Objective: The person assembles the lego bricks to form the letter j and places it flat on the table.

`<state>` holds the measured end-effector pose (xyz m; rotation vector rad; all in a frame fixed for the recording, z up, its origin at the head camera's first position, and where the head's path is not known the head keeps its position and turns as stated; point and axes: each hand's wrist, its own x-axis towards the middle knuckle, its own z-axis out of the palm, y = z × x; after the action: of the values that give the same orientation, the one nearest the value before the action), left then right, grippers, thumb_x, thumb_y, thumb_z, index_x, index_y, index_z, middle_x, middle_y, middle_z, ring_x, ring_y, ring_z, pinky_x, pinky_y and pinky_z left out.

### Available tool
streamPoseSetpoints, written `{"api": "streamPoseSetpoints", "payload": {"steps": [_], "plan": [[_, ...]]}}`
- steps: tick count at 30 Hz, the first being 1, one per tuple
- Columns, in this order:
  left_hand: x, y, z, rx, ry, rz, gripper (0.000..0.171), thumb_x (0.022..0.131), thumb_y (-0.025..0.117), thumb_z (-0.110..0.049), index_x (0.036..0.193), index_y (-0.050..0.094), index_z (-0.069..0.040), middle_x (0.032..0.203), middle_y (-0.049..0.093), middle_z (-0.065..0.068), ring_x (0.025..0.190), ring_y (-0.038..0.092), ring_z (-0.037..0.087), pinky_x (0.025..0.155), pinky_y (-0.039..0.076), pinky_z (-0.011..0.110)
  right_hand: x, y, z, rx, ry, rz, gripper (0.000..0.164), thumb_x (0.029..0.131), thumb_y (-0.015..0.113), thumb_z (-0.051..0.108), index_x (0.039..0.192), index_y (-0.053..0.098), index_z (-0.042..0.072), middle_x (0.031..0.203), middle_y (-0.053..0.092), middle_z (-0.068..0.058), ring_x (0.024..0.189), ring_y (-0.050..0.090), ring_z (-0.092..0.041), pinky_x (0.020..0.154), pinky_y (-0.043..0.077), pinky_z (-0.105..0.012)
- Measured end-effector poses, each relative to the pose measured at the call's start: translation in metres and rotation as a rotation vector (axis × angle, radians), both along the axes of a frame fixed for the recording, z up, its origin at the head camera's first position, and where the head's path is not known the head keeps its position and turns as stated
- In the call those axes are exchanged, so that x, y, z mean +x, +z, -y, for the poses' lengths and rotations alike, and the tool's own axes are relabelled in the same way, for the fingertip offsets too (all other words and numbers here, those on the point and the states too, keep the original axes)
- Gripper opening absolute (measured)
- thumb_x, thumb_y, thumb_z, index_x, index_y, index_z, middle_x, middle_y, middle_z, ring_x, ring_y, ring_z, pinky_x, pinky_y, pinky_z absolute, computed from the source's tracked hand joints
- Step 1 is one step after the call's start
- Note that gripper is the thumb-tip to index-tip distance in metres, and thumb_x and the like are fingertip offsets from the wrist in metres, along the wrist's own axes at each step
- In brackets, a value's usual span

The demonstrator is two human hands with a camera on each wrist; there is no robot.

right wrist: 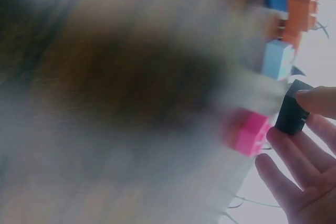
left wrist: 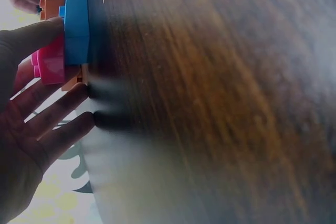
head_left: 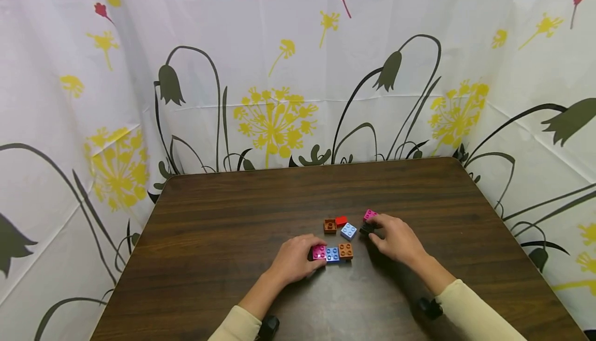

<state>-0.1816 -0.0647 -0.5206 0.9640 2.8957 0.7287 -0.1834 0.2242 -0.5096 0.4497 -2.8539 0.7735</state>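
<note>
My left hand [head_left: 294,258] pinches the pink end of a joined row of toy building bricks between thumb and fingers. In that row a pink brick [left wrist: 51,62] and an orange brick [head_left: 345,250] sit at the two ends, with blue studs [head_left: 332,254] between them. A blue brick [left wrist: 77,27] lies lower, beside the pink one. At the right, my right hand [head_left: 396,237] grips a black brick [right wrist: 292,107] between thumb and fingertips. Close behind those fingers, a second pink brick [right wrist: 252,132] rests on the table.
Between the hands and a little farther back lie a light blue brick [head_left: 348,232], a red brick [head_left: 341,221] and a brown brick [head_left: 330,226] with its hollow side up. The dark wood table [head_left: 223,206] ends at a flowered curtain [head_left: 298,72].
</note>
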Motion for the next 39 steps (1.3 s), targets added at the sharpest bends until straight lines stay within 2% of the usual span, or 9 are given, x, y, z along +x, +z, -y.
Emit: {"api": "streamPoseSetpoints", "payload": {"steps": [4, 8, 12, 18, 33, 39], "plan": [[-0.001, 0.0, 0.0, 0.002, -0.008, -0.006, 0.035, 0.083, 0.078, -0.037, 0.114, 0.072, -0.02, 0.106, 0.068, -0.007, 0.098, 0.063, 0.012, 0.084, 0.05, 0.036, 0.002, 0.01, 0.007, -0.039, 0.043, -0.033, 0.033, 0.079, 0.076, 0.008, 0.11, 0.068, 0.011, 0.107, 0.07, -0.006, 0.095, 0.068, -0.025, 0.08, 0.053, -0.047], [-0.001, 0.0, 0.001, 0.0, -0.008, 0.003, 0.035, 0.083, 0.078, -0.037, 0.114, 0.072, -0.02, 0.107, 0.068, -0.007, 0.098, 0.063, 0.012, 0.084, 0.05, 0.037, 0.007, 0.017, 0.016, -0.058, 0.098, -0.008, 0.033, 0.078, 0.076, 0.005, 0.11, 0.068, 0.011, 0.106, 0.07, -0.004, 0.097, 0.068, -0.025, 0.083, 0.053, -0.047], [-0.001, 0.001, 0.001, -0.005, -0.003, 0.019, 0.036, 0.084, 0.077, -0.037, 0.115, 0.072, -0.021, 0.107, 0.068, -0.007, 0.099, 0.062, 0.011, 0.085, 0.05, 0.037, 0.012, 0.02, 0.024, -0.054, 0.168, 0.015, 0.034, 0.08, 0.076, 0.006, 0.112, 0.067, 0.012, 0.108, 0.069, -0.001, 0.098, 0.067, -0.022, 0.085, 0.053, -0.045], [0.0, 0.002, 0.0, 0.002, -0.003, 0.025, 0.036, 0.084, 0.077, -0.037, 0.115, 0.072, -0.02, 0.107, 0.068, -0.007, 0.097, 0.062, 0.01, 0.084, 0.05, 0.036, 0.018, 0.021, 0.031, -0.056, 0.252, -0.012, 0.033, 0.08, 0.077, 0.006, 0.11, 0.068, 0.013, 0.108, 0.069, 0.002, 0.099, 0.067, -0.017, 0.085, 0.053, -0.042], [-0.002, 0.003, 0.0, 0.003, 0.0, 0.01, 0.036, 0.082, 0.079, -0.038, 0.113, 0.073, -0.02, 0.103, 0.068, -0.008, 0.089, 0.061, 0.008, 0.079, 0.05, 0.033, 0.024, 0.016, 0.039, 0.0, 0.286, -0.004, 0.031, 0.081, 0.078, 0.012, 0.111, 0.069, 0.014, 0.108, 0.068, 0.002, 0.098, 0.065, -0.017, 0.086, 0.053, -0.043], [-0.002, 0.003, 0.0, -0.001, -0.004, 0.016, 0.036, 0.083, 0.078, -0.038, 0.113, 0.072, -0.02, 0.105, 0.069, -0.007, 0.092, 0.061, 0.009, 0.082, 0.05, 0.034, 0.024, 0.014, 0.04, 0.035, 0.291, -0.019, 0.031, 0.082, 0.077, 0.014, 0.111, 0.069, 0.015, 0.11, 0.068, 0.003, 0.099, 0.065, -0.015, 0.086, 0.053, -0.043]]}}
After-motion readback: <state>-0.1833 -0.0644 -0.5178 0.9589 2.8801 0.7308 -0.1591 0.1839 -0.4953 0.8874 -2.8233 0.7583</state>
